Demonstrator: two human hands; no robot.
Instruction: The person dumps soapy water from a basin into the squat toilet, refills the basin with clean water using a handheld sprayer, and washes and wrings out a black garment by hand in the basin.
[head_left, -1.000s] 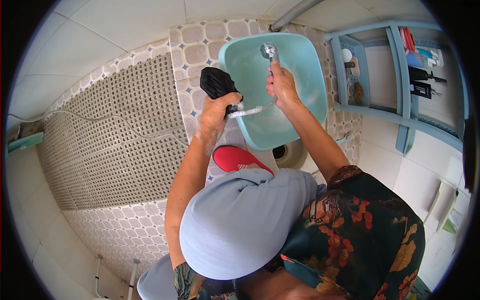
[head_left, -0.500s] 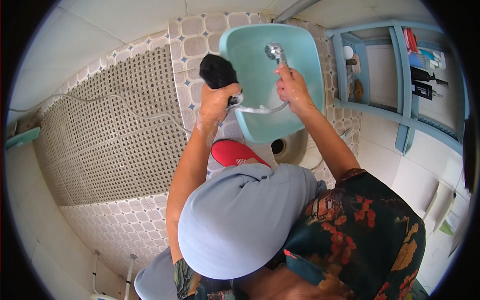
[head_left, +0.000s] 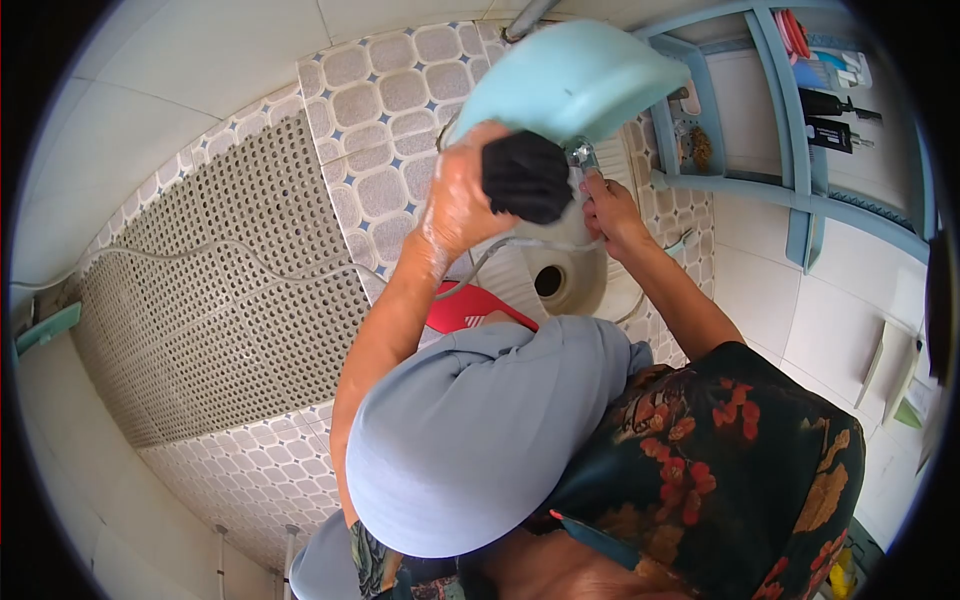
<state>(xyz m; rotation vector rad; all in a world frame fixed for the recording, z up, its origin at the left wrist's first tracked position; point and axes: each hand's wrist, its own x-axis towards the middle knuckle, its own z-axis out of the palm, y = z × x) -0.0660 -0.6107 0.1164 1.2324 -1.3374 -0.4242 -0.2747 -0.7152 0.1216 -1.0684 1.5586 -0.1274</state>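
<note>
Compared with half a second ago, the left hand (head_left: 466, 195) has swung rightward with the black cloth (head_left: 530, 178), which hung beside the basin (head_left: 565, 75) and now shows in front of its lower edge. The basin, open side up in the earlier picture, is tipped up toward the wall, baring more of the squat pan (head_left: 585, 285) beneath. The shower head (head_left: 582, 153), previously over the basin's inside, is now just right of the cloth, and the right hand (head_left: 614, 214) has dropped a little closer to the body.

The cloth is a dark, bunched, rounded wad, its folds hard to make out, held above the pan. The pale teal basin looks slightly blurred, a small dark mark on its surface.

The left forearm reaches up and inward, white lather (head_left: 434, 250) on the wrist; its grip is closed round the cloth. The left hand overlaps the basin's edge, but whether it also holds that edge I cannot tell. The hose (head_left: 545, 244) sags from between the hands across to the perforated mat (head_left: 230, 300). The right forearm slants up and leftward, its grip wrapped firmly round the shower head's handle.
</note>
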